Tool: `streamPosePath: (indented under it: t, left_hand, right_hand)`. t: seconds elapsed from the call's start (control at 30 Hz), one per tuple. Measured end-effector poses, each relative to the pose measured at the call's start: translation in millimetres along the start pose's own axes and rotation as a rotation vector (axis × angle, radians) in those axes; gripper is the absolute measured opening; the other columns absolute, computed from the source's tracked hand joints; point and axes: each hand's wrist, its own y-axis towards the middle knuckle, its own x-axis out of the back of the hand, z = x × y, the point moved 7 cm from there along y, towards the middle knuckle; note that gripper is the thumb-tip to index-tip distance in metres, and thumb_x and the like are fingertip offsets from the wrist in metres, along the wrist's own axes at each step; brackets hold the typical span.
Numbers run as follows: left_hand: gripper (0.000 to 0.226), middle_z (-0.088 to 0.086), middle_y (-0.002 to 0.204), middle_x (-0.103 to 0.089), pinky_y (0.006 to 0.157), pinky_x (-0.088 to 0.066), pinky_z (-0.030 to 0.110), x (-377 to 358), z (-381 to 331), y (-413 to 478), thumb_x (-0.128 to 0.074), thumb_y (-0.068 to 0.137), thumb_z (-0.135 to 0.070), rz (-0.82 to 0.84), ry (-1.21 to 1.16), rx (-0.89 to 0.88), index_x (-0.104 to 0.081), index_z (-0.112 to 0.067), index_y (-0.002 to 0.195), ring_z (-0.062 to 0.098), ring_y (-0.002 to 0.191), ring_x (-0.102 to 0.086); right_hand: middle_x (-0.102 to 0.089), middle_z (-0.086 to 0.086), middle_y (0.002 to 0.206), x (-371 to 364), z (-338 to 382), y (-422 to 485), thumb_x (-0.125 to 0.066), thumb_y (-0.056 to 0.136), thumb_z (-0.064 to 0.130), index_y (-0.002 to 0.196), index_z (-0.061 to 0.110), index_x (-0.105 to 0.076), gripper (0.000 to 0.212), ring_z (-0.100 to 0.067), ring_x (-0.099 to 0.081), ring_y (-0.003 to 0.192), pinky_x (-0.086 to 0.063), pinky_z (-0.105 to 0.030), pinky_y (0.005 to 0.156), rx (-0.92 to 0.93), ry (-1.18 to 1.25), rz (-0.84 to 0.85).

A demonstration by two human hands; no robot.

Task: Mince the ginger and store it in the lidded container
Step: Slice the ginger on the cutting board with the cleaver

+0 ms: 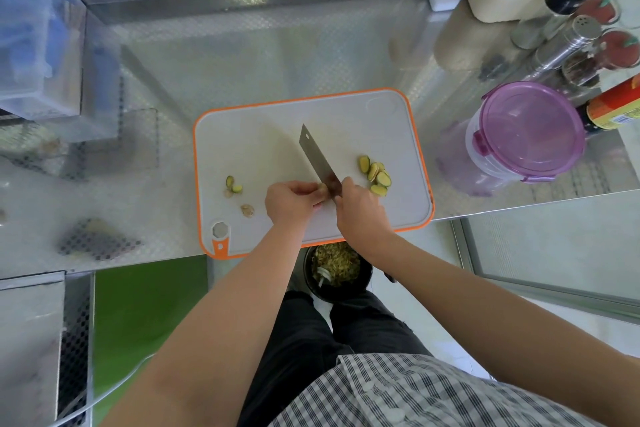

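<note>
Ginger piece point(322, 188) sits on the cutting board point(256, 142), pinched in the left grip point(294, 202) against the cleaver point(316, 155), whose handle the right grip point(360, 210) clasps. Slices point(375, 175) lie beside that hand; the lidded container point(530, 135) stands closed on the table point(311, 55), further right.

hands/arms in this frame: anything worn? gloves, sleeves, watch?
Two bare hands, left hand and right hand: no gloves, no watch or wristband in view. No sleeves show anywhere up to the frame edges. Rings are too small to tell. Below the arms are a button-front checked shirt, white with dark lines, and dark trousers.
</note>
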Motion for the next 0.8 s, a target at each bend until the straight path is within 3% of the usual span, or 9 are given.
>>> streamPosePath:
  t: [0.13,0.27,0.4,0.47,0.6,0.8]
  left_hand:
    - [0.021,0.004,0.065,-0.072,0.080,-0.057,0.046,-0.8,-2.5,-0.6,-0.088,0.062,-0.015,-0.003,0.067,-0.041,-0.070,-0.024,0.058,0.026,0.068,-0.072]
    - [0.021,0.004,0.068,-0.072,0.080,-0.058,0.045,-0.4,-1.7,-0.9,-0.089,0.060,-0.010,0.000,0.034,-0.035,-0.070,-0.020,0.062,0.025,0.067,-0.072]
    - [0.022,0.000,0.063,-0.072,0.080,-0.058,0.046,-2.3,1.4,-2.8,-0.089,0.058,-0.003,0.002,-0.052,-0.001,-0.070,-0.012,0.064,0.022,0.065,-0.071]
    - [0.022,0.001,0.064,-0.072,0.081,-0.058,0.046,-3.1,2.2,-3.8,-0.089,0.058,-0.002,-0.005,-0.079,0.010,-0.070,-0.011,0.065,0.022,0.065,-0.071]
    - [0.018,0.006,0.069,-0.071,0.080,-0.059,0.046,-2.9,3.7,-5.7,-0.087,0.063,-0.004,-0.030,-0.100,0.011,-0.071,-0.011,0.067,0.020,0.064,-0.071]
    - [0.015,0.008,0.071,-0.070,0.081,-0.059,0.043,-3.0,3.9,-8.9,-0.082,0.068,0.000,-0.035,-0.129,0.017,-0.071,-0.009,0.069,0.014,0.058,-0.068]
  right_hand:
    - [-0.057,-0.012,0.100,-4.0,6.1,1.6,-0.039,0.097,0.006,0.104,0.007,-0.041,0.007,-0.035,-0.058,0.089,-0.033,-0.035,0.061,0.040,-0.076,-0.021]
    - [-0.057,-0.011,0.098,0.6,-0.3,5.5,-0.039,0.099,0.011,0.101,0.011,-0.038,0.002,-0.036,-0.060,0.088,-0.034,-0.036,0.060,0.076,-0.059,-0.019]
    - [-0.054,-0.016,0.117,21.8,-22.7,16.4,-0.039,0.100,0.020,0.132,0.007,-0.036,0.034,-0.036,-0.054,0.107,-0.040,-0.039,0.076,0.002,0.016,-0.045]
    - [-0.050,-0.017,0.121,27.2,-25.7,15.5,-0.040,0.100,0.022,0.137,0.006,-0.033,0.041,-0.037,-0.050,0.112,-0.040,-0.039,0.082,0.024,0.025,-0.035]
    - [-0.055,-0.017,0.106,24.5,-15.2,-0.3,-0.041,0.099,0.024,0.113,0.004,-0.045,0.024,-0.037,-0.053,0.099,-0.036,-0.037,0.069,0.084,0.093,-0.023]
    - [-0.047,-0.009,0.085,21.2,-9.3,-10.9,-0.041,0.100,0.027,0.096,0.010,-0.040,0.018,-0.030,-0.045,0.077,-0.035,-0.035,0.063,0.096,0.085,-0.021]
